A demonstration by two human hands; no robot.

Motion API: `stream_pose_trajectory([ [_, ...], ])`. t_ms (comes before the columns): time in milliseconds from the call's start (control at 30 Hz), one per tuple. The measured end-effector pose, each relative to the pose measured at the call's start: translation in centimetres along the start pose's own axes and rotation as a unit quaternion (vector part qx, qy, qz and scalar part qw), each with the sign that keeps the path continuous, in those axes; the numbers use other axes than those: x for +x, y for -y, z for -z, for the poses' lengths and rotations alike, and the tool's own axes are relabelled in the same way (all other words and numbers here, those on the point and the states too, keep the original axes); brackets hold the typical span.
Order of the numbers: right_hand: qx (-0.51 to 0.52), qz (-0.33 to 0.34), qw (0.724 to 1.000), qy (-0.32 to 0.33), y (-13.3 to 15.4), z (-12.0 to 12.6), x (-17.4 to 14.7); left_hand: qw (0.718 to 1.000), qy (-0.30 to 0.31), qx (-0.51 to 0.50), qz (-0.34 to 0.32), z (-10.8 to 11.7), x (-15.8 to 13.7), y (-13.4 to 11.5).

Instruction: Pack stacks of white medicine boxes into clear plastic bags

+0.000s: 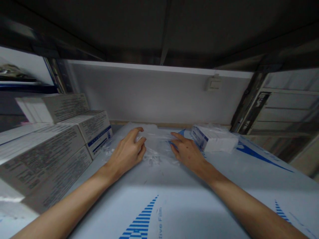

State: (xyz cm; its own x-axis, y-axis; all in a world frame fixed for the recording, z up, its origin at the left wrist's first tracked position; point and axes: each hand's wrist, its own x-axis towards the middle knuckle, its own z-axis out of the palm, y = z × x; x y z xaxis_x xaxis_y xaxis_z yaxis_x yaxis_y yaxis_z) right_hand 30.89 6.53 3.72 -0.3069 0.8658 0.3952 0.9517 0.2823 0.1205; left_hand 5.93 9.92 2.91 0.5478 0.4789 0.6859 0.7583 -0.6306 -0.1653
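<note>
A crumpled clear plastic bag [157, 146] lies on the film-covered surface near the back wall. My left hand [128, 147] is at the bag's left side, fingers curled in on the plastic. From the right, my right hand [188, 149] holds the bag's other side with bent fingers, the thumb lower down. Between the two hands the plastic looks drawn taut in thin creases. The exact grip of the fingertips is hard to make out through the clear material. Just beyond my right hand sits a plastic-wrapped pack of small white boxes [216, 137].
Stacked white printed cartons [47, 159] stand along the left side. A dark shelf [159, 30] hangs low overhead. Behind is a pale wall with a switch [213, 84]. Metal uprights [251, 103] flank the space. Blue-printed protective film [179, 196] covers the surface.
</note>
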Motion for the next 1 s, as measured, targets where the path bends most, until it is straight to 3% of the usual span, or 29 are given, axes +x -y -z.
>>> stream_pose_trajectory([
  [233, -0.066, -0.021, 0.997, 0.029, 0.0, 0.0, -0.1, 0.99, 0.081, 0.107, 0.03, 1.3, 0.6, -0.5],
  [400, -0.053, -0.012, 0.998, 0.039, -0.2, 0.1, -0.2, 0.992, 0.082, 0.075, 0.057, 0.8, 0.6, -0.4],
  [567, -0.023, -0.016, 1.0, 0.004, -0.2, 0.0, -0.2, 0.997, 0.051, 0.032, 0.042, 0.1, 0.3, -0.2],
  [833, -0.041, -0.05, 0.998, 0.0, -0.8, -0.1, -0.4, 0.997, 0.022, 0.03, 0.066, 0.6, 0.4, -0.4],
  [1000, 0.014, -0.037, 0.999, 0.002, -1.1, -0.5, -0.5, 0.997, 0.024, -0.029, 0.062, 0.3, 0.3, -0.4],
])
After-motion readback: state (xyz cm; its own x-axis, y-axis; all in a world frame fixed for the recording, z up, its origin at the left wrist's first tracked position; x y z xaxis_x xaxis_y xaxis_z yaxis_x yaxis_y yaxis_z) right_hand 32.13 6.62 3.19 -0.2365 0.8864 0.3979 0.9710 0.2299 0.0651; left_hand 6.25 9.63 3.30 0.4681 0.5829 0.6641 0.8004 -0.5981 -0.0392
